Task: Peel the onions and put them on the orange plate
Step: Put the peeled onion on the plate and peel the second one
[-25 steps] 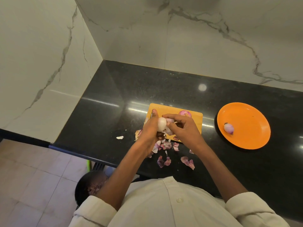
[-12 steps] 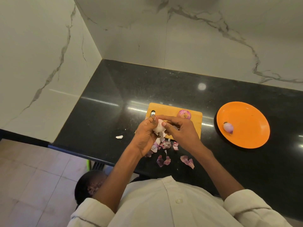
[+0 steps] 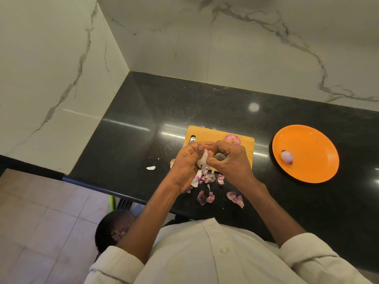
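My left hand [image 3: 186, 162] grips a pale, partly peeled onion [image 3: 204, 159] just above the near edge of the yellow cutting board [image 3: 213, 134]. My right hand [image 3: 229, 160] is curled against it, fingertips pinching the skin at the onion's top. A small grey thing shows inside the right hand's curl; what it is I cannot tell. An unpeeled purple onion [image 3: 232, 139] lies on the board's far side. One peeled onion [image 3: 287, 157] rests on the orange plate [image 3: 315, 140] at the right.
Purple and white peel scraps [image 3: 234, 197] litter the black counter [image 3: 143, 124] between the board and its front edge, with one white flake [image 3: 151, 168] further left. A dark bin [image 3: 114, 228] with peels stands on the floor below. Marble walls close the back and left.
Both hands have drawn closer together over the onion, and the right hand's fingers now curl over its top. More loose skin hangs below the onion.
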{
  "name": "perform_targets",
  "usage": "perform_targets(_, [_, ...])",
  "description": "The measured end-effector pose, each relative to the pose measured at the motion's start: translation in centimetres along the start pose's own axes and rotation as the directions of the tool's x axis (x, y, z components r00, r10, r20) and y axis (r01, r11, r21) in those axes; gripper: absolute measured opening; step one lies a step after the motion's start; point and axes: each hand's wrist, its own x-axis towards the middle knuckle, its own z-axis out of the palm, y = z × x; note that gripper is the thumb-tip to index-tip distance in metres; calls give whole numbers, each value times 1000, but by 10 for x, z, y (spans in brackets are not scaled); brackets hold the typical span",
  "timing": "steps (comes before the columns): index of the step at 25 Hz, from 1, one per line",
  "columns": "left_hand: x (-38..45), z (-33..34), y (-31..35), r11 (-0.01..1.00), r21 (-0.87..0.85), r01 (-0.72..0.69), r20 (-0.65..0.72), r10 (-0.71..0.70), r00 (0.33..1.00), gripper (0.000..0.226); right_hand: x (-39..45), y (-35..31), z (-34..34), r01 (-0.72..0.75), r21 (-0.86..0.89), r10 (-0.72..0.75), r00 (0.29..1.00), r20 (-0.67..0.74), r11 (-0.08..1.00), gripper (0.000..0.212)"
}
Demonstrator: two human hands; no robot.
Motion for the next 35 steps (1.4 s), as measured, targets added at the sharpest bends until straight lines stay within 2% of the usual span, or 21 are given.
perform_targets(5, [-2, 2, 1, 1000, 25, -1, -7, 1, 1000, 46, -3, -4, 1, -3, -41, 2, 1000, -24, 999, 11])
perform_targets(10, [-3, 5, -3, 999, 50, 14, -31, -12, 999, 41, -6, -13, 2, -202, 88, 205, 978, -33, 975, 10])
perform_targets(13, [-4, 5, -3, 998, 61, -16, -35, 18, 999, 43, -8, -20, 6, -259, 137, 270, 960, -70, 956, 12])
perform_targets(15, [-3, 8, -1, 997, 67, -23, -94, 30, 995, 41, -8, -21, 10, -281, 204, 306, 946, -107, 938, 14])
perform_targets(17, [-2, 10, 0, 997, 83, -9, -171, 24, 985, 42, -9, -22, 10, -269, 213, 299, 947, -121, 939, 16])
perform_targets(20, [-2, 12, -1, 995, 86, 48, -179, -32, 983, 50, -11, -25, 6, -225, 98, 237, 963, -130, 969, 26])
perform_targets(25, [-6, 12, -1, 993, -34, 109, -233, -114, 966, 49, -13, -20, 6, -275, 169, 306, 931, -198, 946, 22])
perform_targets(28, [-5, 10, 0, 988, -67, 143, -256, -155, 954, 45, -13, -14, 6, -331, 230, 372, 913, -166, 915, 21])
perform_targets(32, [-4, 15, 8, 980, -67, 190, -195, -200, 960, 43, -11, -18, 11, -299, 209, 332, 932, -145, 931, 27])
perform_targets(34, [-4, 18, 9, 976, -50, 213, -188, -218, 958, 39, -9, -18, 13, -335, 351, 391, 915, -99, 875, 23])
perform_targets(35, [-3, 16, 9, 972, -83, 218, -187, -230, 955, 37, -7, -18, 13, -386, 488, 472, 880, -62, 783, 21])
